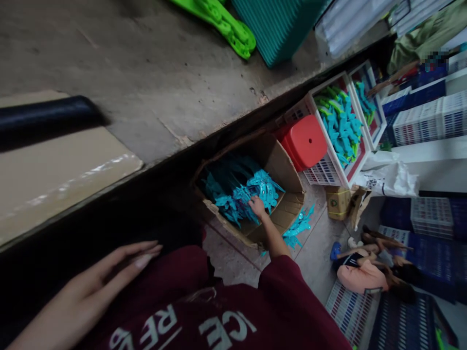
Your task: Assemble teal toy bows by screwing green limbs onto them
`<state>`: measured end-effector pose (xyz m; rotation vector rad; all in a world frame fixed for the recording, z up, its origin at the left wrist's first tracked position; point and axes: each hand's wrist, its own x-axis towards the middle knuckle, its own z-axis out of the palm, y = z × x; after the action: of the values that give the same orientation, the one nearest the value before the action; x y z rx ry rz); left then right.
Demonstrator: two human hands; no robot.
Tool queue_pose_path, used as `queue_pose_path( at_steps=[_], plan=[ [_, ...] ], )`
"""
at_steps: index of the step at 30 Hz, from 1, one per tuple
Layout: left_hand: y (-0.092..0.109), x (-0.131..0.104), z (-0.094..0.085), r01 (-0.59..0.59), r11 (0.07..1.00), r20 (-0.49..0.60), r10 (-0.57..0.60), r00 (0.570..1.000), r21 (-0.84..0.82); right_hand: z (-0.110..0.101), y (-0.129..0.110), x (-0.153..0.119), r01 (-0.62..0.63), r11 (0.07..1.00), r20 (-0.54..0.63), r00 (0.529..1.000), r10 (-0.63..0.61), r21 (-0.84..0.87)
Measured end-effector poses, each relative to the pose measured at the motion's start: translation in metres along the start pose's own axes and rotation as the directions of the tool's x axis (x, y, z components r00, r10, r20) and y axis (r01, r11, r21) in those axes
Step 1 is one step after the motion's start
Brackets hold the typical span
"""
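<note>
My right hand [258, 208] reaches down into a cardboard box [286, 211] on the floor. Its fingers look curled on the turquoise plastic pieces [266, 187] heaped inside; the fingertips are partly hidden among them. More turquoise pieces [299, 228] lie on the floor against the outside of the box. My left hand [105, 282] is over my lap at the lower left, its fingers stretched out and holding nothing.
A workbench [146, 82] runs above the box, bearing a green plastic part [229, 29], a teal ribbed bin [280, 29] and a black bar [47, 119]. Beyond the box are a red stool [308, 142] and a crate [345, 177] of parts. Another person [363, 277] sits on the right.
</note>
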<state>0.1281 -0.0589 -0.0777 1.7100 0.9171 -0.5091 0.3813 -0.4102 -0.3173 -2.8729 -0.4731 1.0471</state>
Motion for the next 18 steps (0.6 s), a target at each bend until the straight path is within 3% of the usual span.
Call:
queue_pose_path(
  at_steps=[3,7,13,18],
  plan=[
    [0.003,-0.003,0.0,0.136,0.973,0.1,-0.119,0.988,-0.187,-0.006,0.015,-0.006,0.008,0.998,-0.091,0.996,-0.002,0.062],
    [0.012,-0.007,-0.001,0.201,0.943,0.108,-0.178,0.978,-0.266,-0.013,0.033,-0.019,0.002,0.991,-0.248,0.968,0.031,0.133],
    [0.033,-0.011,-0.003,0.222,0.931,0.133,-0.191,0.973,-0.289,-0.009,0.032,-0.035,-0.067,0.97,-0.434,0.885,0.166,0.235],
    [0.042,-0.014,-0.006,0.198,0.937,0.126,-0.168,0.978,-0.286,-0.007,0.028,-0.036,-0.108,0.94,-0.482,0.836,0.262,0.324]
  ],
)
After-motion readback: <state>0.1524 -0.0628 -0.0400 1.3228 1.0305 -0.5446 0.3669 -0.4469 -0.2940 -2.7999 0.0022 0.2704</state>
